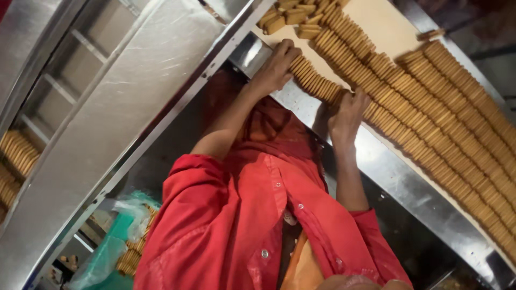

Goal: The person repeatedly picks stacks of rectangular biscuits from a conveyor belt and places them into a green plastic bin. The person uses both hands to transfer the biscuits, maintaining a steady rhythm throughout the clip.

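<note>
Long rows of round tan biscuits (430, 123) stand on edge on a beige conveyor belt (387, 27) that runs diagonally across the upper right. My left hand (277, 64) presses against the upper end of a short row of biscuits (317, 83) at the belt's near edge. Against that row's lower end my right hand (346, 115) presses with its fingers spread, so the row is squeezed between both hands. Red sleeves cover my upper arms.
A steel rim (398, 177) borders the belt's near side. A wide steel chute (123, 107) slants across the left, with more biscuits (16, 156) stacked in a tray at the far left. Below lies a green plastic bag (113, 247) beside stacked biscuits (131, 255).
</note>
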